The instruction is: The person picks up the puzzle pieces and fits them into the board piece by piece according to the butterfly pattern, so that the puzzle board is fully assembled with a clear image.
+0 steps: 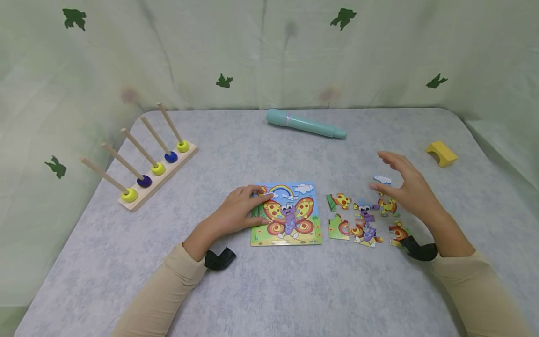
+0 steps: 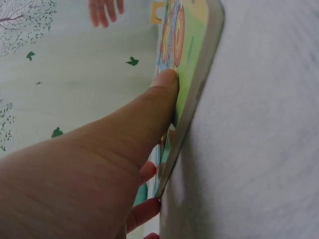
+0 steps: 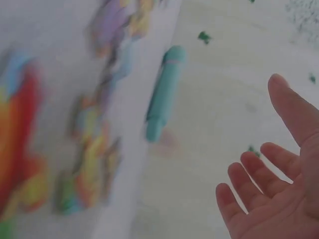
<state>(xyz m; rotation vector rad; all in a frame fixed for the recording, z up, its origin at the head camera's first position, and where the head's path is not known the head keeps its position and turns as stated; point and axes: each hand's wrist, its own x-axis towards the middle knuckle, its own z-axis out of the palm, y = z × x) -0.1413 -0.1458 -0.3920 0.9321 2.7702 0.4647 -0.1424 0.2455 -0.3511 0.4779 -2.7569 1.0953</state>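
Note:
A square butterfly puzzle board (image 1: 288,243) lies flat in the middle of the table, showing a rainbow, clouds and a purple-faced butterfly. My left hand (image 1: 238,209) rests on its left side. In the left wrist view, the thumb (image 2: 167,79) presses on the board's face near its edge, while other fingertips touch the edge farther along. Several loose puzzle pieces (image 1: 338,228) lie right of the board, blurred in the right wrist view. Above the right-hand pieces hovers my right hand (image 1: 410,189), thumb and fingers spread, nothing between them. It partly covers a cloud piece (image 1: 382,179).
A wooden rack of pegs (image 1: 162,180) with yellow and blue beads stands at the left. Toward the back edge lies a teal marker-shaped object (image 1: 309,125). A yellow arch block (image 1: 442,153) sits at the far right. Patterned curtain surrounds the table's back and sides.

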